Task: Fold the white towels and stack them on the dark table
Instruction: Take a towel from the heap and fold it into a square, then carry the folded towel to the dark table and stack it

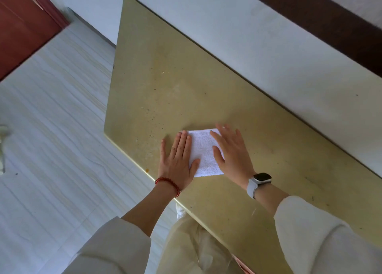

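Observation:
A small white towel (203,151), folded into a narrow rectangle, lies flat on the olive-yellow table (165,77) near its front edge. My left hand (178,160), with a red bead bracelet at the wrist, presses flat on the towel's left side, fingers straight. My right hand (232,154), with a watch on the wrist, lies flat on the towel's right side, thumb on the cloth. Only the middle strip of the towel shows between the two hands.
The table runs along a pale wall (268,46) at its far side. Pale tiled floor (51,108) lies to the left, with a red-brown door (20,25) at the upper left. A bit of white cloth (180,210) hangs below the table's front edge.

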Tool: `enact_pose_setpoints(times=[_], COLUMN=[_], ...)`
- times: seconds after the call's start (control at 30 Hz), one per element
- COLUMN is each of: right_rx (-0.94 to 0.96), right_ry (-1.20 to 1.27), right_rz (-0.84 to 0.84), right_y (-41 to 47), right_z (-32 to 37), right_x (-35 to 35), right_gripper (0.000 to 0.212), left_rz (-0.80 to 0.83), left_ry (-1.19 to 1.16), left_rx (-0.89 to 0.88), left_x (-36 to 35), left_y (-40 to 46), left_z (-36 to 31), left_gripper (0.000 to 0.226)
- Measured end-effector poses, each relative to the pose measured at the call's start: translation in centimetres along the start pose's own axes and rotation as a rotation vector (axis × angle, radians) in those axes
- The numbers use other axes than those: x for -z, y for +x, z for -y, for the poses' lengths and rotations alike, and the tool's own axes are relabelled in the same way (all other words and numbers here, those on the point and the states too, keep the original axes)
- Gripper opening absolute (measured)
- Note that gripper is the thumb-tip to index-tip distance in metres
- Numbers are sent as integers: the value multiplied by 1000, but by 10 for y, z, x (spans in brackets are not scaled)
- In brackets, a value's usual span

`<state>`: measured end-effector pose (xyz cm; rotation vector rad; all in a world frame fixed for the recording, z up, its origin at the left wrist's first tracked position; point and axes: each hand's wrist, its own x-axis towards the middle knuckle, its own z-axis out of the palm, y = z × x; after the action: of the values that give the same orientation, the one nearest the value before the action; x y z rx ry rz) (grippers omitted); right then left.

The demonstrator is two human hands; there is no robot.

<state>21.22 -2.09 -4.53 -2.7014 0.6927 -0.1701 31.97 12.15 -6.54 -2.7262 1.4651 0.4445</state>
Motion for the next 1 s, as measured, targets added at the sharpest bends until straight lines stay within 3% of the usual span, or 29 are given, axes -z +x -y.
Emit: enact_pose_setpoints(times=[0.07,0.17,0.4,0.57,0.6,0.67,0.8,0.87,1.0], right_rx=[-271,-677,-789,-881,-885,-793,-521,-430,-360], right_ry=[120,118,89,521,626,711,631,589,565], right_rz=[-109,52,212,88,76,75,70,57,17], right_y=[-3,1,18,18,18,16,8,2,-6], right_z=[4,7,22,26,26,24,18,11,1], right_x=[10,13,9,16,19,23,24,23,29], right_gripper=[32,33,28,9,4,25,8,14,22], left_rz=[2,12,31,32,24,-2,-33,5,112], left_ry=[5,9,23,15,7,-64,-298,-322,-449], left_rx=[5,18,60,80,71,87,230,231,170], left_x=[0,1,0,1,1,4,18,30,49], left_y=[0,0,0,-1,-1,0,12,22,37], left_z=[-1,-2,-4,-5,-4,-2,13,22,30], left_gripper=[67,68,67,65,64,65,76,76,49])
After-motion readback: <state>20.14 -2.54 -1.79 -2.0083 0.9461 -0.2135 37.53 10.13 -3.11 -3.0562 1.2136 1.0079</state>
